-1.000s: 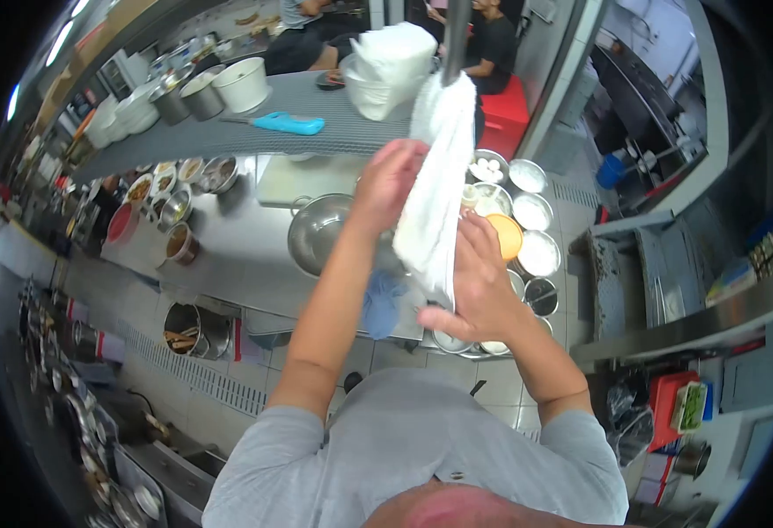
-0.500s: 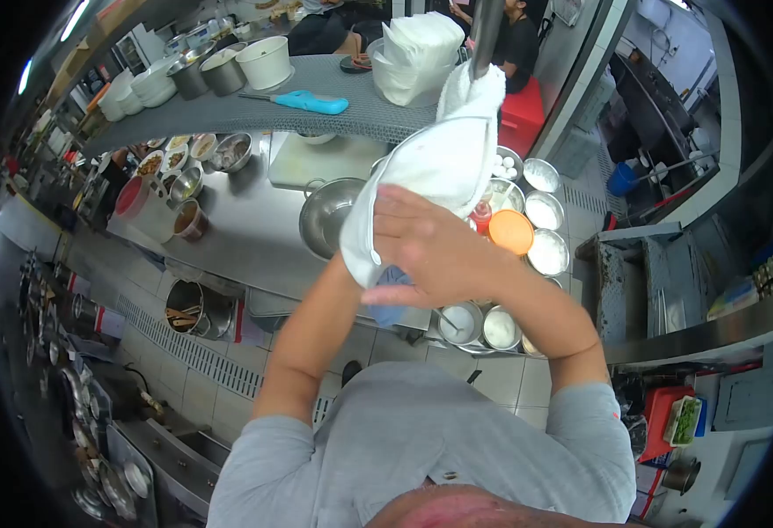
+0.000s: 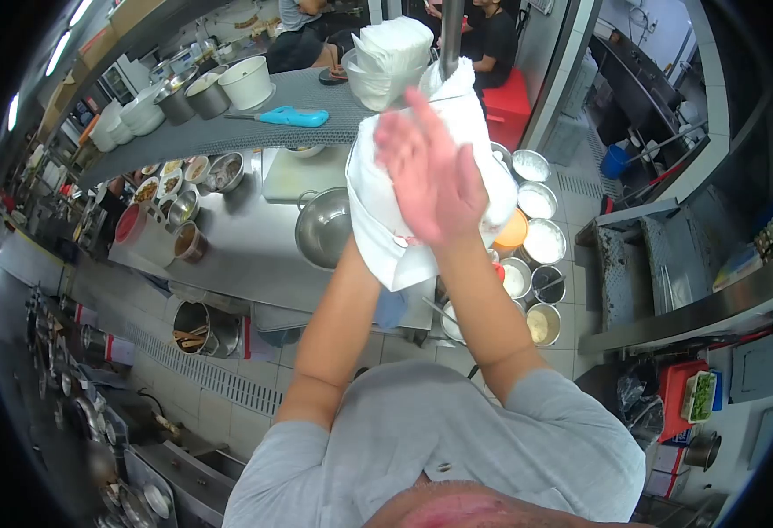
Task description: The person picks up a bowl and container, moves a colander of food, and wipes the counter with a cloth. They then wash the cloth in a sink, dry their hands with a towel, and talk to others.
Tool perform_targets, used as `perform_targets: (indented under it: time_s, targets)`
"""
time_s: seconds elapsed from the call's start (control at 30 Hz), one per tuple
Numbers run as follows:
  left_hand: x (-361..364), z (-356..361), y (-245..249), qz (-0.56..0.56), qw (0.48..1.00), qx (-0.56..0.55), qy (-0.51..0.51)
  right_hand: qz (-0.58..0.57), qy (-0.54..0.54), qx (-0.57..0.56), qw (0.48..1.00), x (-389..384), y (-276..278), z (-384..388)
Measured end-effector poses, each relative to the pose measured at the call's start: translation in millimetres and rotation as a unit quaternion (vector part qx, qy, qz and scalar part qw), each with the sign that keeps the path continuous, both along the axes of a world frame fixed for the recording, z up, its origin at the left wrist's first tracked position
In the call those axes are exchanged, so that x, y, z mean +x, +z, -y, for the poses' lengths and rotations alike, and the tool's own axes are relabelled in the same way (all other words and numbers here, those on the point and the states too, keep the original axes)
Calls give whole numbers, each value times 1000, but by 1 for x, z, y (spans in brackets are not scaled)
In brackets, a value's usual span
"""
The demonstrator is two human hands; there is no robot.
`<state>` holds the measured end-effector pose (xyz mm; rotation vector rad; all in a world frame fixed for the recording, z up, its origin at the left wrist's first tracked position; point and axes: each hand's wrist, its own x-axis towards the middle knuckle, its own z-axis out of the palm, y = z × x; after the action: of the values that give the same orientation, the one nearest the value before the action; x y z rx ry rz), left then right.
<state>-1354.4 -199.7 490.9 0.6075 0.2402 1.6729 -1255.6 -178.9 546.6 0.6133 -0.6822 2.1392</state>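
A white towel [image 3: 377, 207] hangs from beside a metal post and is draped over the end of my left forearm [image 3: 338, 308]. The towel hides my left hand and its fingers. My right hand [image 3: 430, 172] lies against the front of the towel, palm toward the camera, with fingers stretched out and slightly blurred. A small reddish patch shows near the towel's lower part.
A mesh-covered shelf [image 3: 201, 141] holds pots, bowls, a blue-handled tool [image 3: 294, 116] and stacked white containers. Below are a steel counter [image 3: 237, 238], a wok [image 3: 320, 231] and a cutting board [image 3: 298, 176]. Containers stand at right. Other people are at the back.
My right hand has turned from back-up to palm-up and moved up and right on the towel. The towel's cloth is spread wider, and the view has shifted slightly.
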Motion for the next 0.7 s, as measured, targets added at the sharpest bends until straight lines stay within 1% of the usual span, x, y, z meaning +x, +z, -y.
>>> perform_targets:
  time_s: [0.1, 0.13, 0.2, 0.23, 0.27, 0.3, 0.33, 0.37, 0.4, 0.43, 0.47, 0.5, 0.53, 0.6, 0.63, 0.67, 0.7]
  targets:
    - [-9, 11, -10, -19, 999, -14, -22, 90, 100, 19, 991, 35, -38, 2]
    - [-11, 12, -14, -19, 999, -10, -28, 144, 45, 88, 985, 42, -43, -7]
    - [-6, 13, -20, -14, 999, -4, -29, 247, -64, 217, 942, 53, -45, -20]
    - [-4, 13, -23, -10, 1000, -7, -28, 287, -100, 233, 924, 56, -44, -28]
    - [2, 15, -19, -5, 1000, -11, -25, 290, -134, 251, 914, 62, -38, -29]
    - [21, 19, 14, -33, 990, -122, 68, 291, -164, 271, 903, 67, -32, -30]
    - [23, 20, 20, -81, 987, -136, 24, 288, -189, 294, 892, 67, -29, -33]
    - [21, 23, 22, -127, 980, -152, -15, 275, -88, 320, 902, 69, -37, -41]
    - [20, 27, 22, -169, 970, -169, -54, 226, 85, 276, 930, 66, -39, -33]
    - [25, 25, 23, -283, 937, -205, -8, 261, 115, 237, 929, 64, -33, -30]
    - [31, 20, 21, -392, 888, -239, 33, 297, 142, 198, 923, 63, -22, -28]
    - [33, 15, 20, -370, 915, -156, 25, 275, 181, 178, 927, 59, -24, -40]
    - [32, 17, 22, -419, 899, -110, 62, 288, 155, 237, 915, 60, -20, -50]
    - [38, 10, 12, -373, 920, -76, 95, 343, 16, 275, 898, 61, -15, -60]
    - [37, 12, 10, -348, 932, -60, 81, 370, -52, 286, 882, 64, -12, -66]
    - [36, 15, 13, -325, 943, -40, 67, 371, -141, 277, 875, 64, -6, -65]
    - [35, 17, 15, -300, 952, -20, 53, 377, -232, 265, 857, 64, 1, -65]
